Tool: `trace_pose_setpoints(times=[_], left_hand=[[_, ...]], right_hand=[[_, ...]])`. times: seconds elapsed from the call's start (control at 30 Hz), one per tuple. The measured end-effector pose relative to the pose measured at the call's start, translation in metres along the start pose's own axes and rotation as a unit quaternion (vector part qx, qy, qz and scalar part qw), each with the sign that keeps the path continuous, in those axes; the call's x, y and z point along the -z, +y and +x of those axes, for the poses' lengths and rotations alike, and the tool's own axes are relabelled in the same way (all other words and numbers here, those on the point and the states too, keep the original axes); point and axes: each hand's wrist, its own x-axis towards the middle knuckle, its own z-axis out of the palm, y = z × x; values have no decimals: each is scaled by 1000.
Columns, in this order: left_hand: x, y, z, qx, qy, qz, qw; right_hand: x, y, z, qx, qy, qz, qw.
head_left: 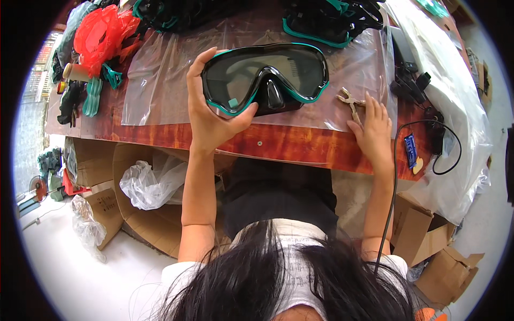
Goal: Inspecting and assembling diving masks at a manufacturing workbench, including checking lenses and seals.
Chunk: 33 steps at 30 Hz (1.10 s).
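Teal-rimmed diving mask [266,77] in left hand [211,115]; right hand [371,131] touching pliers [350,102].

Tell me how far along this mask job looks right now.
Done, apparently: teal-framed masks lie piled at the table's far edge. In hand: the left hand holds a black-and-teal dive mask above the plastic sheet; the right hand touches the pliers. Left: loose teal parts, far left.

A clear plastic sheet [160,80] covers the wooden tabletop [278,144]. Red plastic parts [101,32] lie at upper left, cardboard boxes [96,171] at lower left, a black cable [444,155] at right.
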Motion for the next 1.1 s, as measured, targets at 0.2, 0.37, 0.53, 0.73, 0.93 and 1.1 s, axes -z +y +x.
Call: trace_pose_setpoints(times=[0.2, 0.37, 0.53, 0.73, 0.93, 1.1], left_hand=[[-1, 1, 1, -1, 5, 24, 1000], [-14, 1, 4, -44, 9, 91, 995], [-21, 2, 2, -103, 20, 93, 990], [-24, 5, -1, -198, 44, 118, 972], [-21, 11, 0, -229, 54, 146, 961], [-20, 10, 0, -242, 54, 173, 953]], right_hand=[[-6, -14, -33, 80, 109, -20, 991], [32, -46, -31, -144, -10, 652, 744], [61, -85, -23, -69, -308, 715, 624], [73, -94, -12, -129, -388, 791, 455], [64, -97, -8, -138, -396, 823, 385], [53, -103, -9, -111, -376, 837, 381]])
